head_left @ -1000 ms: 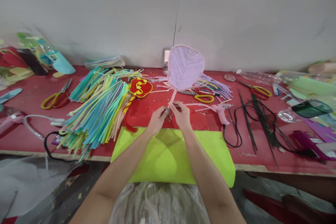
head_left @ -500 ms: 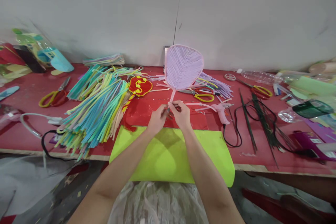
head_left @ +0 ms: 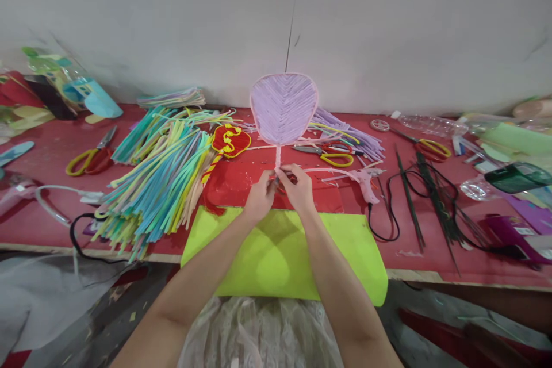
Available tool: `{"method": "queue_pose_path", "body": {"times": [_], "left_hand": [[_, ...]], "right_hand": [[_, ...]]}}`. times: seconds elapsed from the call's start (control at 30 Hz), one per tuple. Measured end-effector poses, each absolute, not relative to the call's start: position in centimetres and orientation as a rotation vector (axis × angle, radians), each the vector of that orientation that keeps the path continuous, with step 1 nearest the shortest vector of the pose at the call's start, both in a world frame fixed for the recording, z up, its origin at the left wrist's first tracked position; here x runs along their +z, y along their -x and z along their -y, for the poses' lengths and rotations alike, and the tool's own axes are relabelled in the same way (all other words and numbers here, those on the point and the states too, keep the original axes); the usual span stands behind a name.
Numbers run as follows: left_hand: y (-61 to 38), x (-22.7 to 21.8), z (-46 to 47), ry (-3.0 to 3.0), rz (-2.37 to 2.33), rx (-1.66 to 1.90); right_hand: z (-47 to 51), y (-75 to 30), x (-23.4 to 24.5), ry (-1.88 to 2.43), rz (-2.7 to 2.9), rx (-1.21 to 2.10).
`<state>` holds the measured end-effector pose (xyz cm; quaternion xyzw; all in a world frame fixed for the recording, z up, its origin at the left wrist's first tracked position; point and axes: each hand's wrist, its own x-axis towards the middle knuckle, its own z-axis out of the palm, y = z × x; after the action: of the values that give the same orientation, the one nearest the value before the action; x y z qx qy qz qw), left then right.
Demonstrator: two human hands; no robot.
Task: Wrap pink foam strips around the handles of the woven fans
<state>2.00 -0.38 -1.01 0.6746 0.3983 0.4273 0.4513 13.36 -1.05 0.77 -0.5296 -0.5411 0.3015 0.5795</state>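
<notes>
A lilac leaf-shaped hand fan [head_left: 283, 108] with a pink rim stands upright over the table's middle. Its pink wrapped handle runs down into my fingers. My left hand [head_left: 260, 195] and my right hand [head_left: 297, 188] are both closed around the handle's lower end, fingertips nearly touching. What the fingertips cover is hidden. Beneath them lie a red board [head_left: 245, 179] and a lime-green sheet [head_left: 276, 264]. To the left of the fan is a small red fan [head_left: 232, 141] with yellow trim and a red tassel.
A large heap of pastel pipe cleaners [head_left: 161, 178] and scissors [head_left: 91, 160] lie left. Purple pipe cleaners [head_left: 345, 132], more scissors [head_left: 330, 155], a pink glue gun [head_left: 365, 184] with its cord, dark green rods [head_left: 435, 201] and a plastic bottle [head_left: 431, 123] lie right. A pale wall closes off the back.
The fan's head has swung left and turned from a rightward lean to nearly upright. Both hands have stayed on the handle almost in place.
</notes>
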Motion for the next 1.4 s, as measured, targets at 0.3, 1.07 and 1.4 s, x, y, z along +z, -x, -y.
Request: {"method": "queue_pose_path", "body": {"times": [0.3, 1.07, 1.4], "left_hand": [[-2.1, -0.7, 0.3, -1.586, -0.979, 1.082], [-2.1, -0.2, 0.2, -1.389, -0.9, 1.192], [-2.2, -0.2, 0.3, -1.394, -0.878, 1.167]], "right_hand": [[1.4, -13.7, 1.0, 1.234, 1.445, 0.536], [1.3, -14.3, 1.7, 1.005, 0.928, 0.966], [0.9, -14.3, 1.2, 0.996, 0.953, 0.914]]}}
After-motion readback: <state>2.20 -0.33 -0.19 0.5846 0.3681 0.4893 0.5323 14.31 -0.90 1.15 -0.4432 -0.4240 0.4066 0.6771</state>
